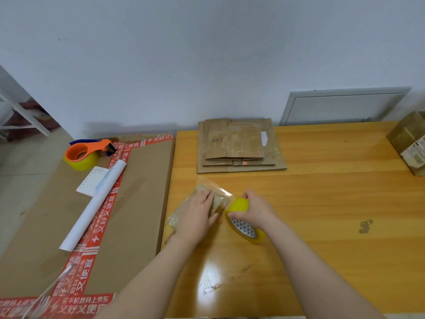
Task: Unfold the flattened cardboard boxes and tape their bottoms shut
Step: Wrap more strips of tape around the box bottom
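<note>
Tape roll (245,226) is resting on the table (322,203), the right hand (257,211) curling around it, just beside the small box (218,200). The left hand (199,212) is pressing flat on this box. Flattened boxes (239,146) are lying stacked farther back.

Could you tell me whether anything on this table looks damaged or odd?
The yellow wooden table has a dark scuff mark on its right half and a whitish worn patch near the front edge.
</note>
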